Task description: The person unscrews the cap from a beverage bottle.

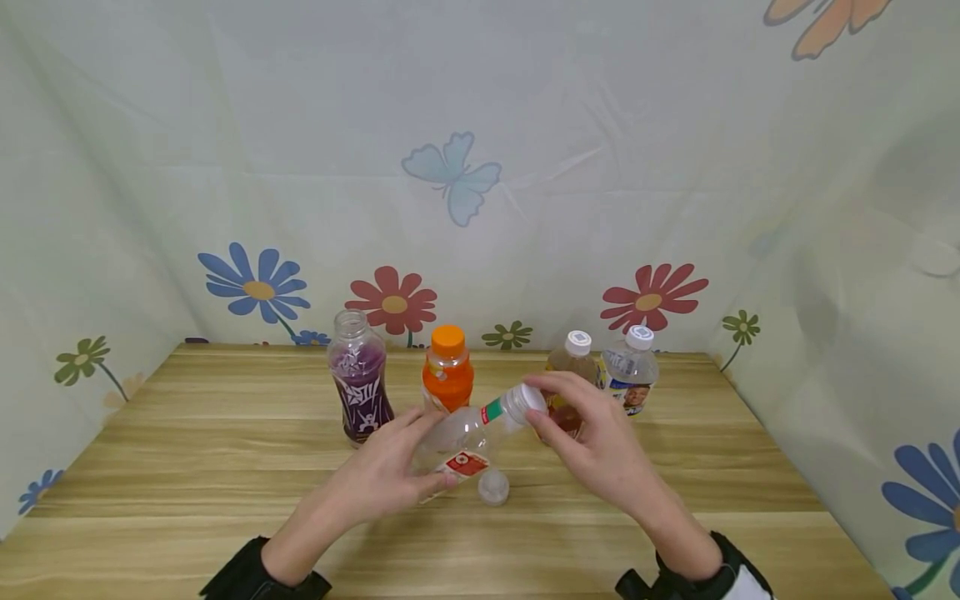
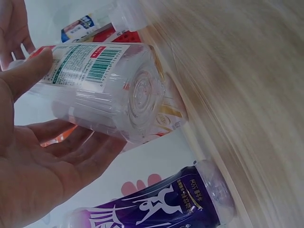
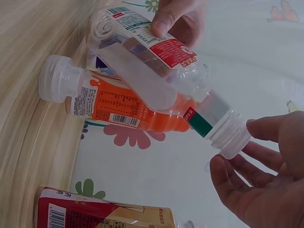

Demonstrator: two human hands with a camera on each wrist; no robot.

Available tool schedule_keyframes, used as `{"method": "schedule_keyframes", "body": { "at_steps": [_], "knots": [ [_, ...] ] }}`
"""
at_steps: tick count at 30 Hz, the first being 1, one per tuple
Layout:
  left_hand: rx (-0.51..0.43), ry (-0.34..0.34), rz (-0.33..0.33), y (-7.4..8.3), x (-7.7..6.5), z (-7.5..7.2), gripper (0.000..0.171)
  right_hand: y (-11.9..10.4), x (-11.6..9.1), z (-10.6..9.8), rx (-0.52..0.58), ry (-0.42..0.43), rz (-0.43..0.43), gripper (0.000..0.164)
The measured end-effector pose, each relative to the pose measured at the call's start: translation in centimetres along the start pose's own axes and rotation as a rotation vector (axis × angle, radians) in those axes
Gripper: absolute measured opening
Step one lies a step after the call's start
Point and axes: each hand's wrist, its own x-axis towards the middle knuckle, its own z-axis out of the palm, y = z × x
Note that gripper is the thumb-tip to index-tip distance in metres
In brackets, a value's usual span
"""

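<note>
clear red-labelled bottle [image 1: 450, 442], tilted over table [image 1: 225, 500], could slip if left hand [image 1: 375, 483] loosens; falling, might knock small clear cap-like piece [image 1: 493, 487] nearby. left grip: spread round bottle's body, thumb above, fingers beneath. right hand [image 1: 600, 442]: narrow, thumb and forefinger pinching whitish cap [image 1: 529, 402].

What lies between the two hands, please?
In the head view, a tilted clear bottle bridges the left hand and right hand; the orange bottle stands behind it, a small translucent piece in front.
</note>
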Motion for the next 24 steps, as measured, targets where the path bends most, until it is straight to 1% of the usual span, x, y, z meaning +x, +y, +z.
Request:
{"method": "schedule_keyframes", "body": {
  "at_steps": [4, 10, 14, 17, 21, 24],
  "knots": [
    [-0.001, -0.002, 0.003, -0.03, 0.0, 0.01, 0.071, -0.05, -0.01, -0.12, 0.025, -0.029, 0.0, 0.037],
    [-0.015, -0.018, -0.014, -0.04, 0.06, -0.02, 0.071, -0.04, 0.0, -0.2, 0.065, -0.056, 0.013, 0.038],
    [-0.018, -0.022, -0.022, 0.0, 0.04, -0.06, 0.07, 0.02, 0.01, -0.13, 0.069, -0.046, 0.007, 0.04],
    [-0.014, -0.017, -0.02, 0.0, 0.03, -0.07, 0.07, 0.04, -0.05, -0.03, 0.06, -0.022, 0.019, 0.041],
    [0.0, -0.012, -0.012, -0.03, 0.03, -0.06, 0.071, 0.0, -0.16, 0.05, 0.03, 0.005, 0.083, 0.035],
    [0.018, -0.014, -0.012, -0.03, 0.01, -0.07, 0.072, -0.02, -0.2, 0.02, -0.011, 0.012, 0.149, 0.028]
  ]
}}
